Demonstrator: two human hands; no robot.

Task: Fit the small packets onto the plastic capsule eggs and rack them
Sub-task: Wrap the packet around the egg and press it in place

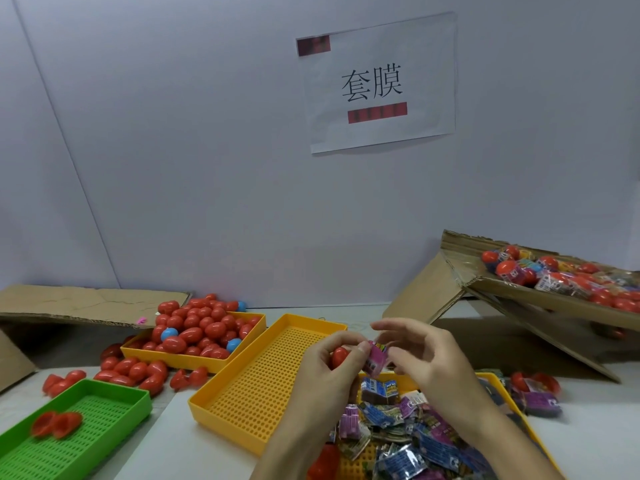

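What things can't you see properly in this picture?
- Red egg, head view: mostly hidden inside the left hand; its full shape can't be seen.
- Pink packet: blurred and partly covered by the right hand; its print can't be read.
- Cardboard box of finished eggs: cut off by the right edge.
- Green tray: cut off at the bottom left corner.
- Sign: two red patches blurred out.

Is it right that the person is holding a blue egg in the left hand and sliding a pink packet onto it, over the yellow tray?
Not quite. The egg in the left hand is red, not blue, as the head view shows. The rest holds: the right hand is fitting the pink packet onto it, over the yellow tray.
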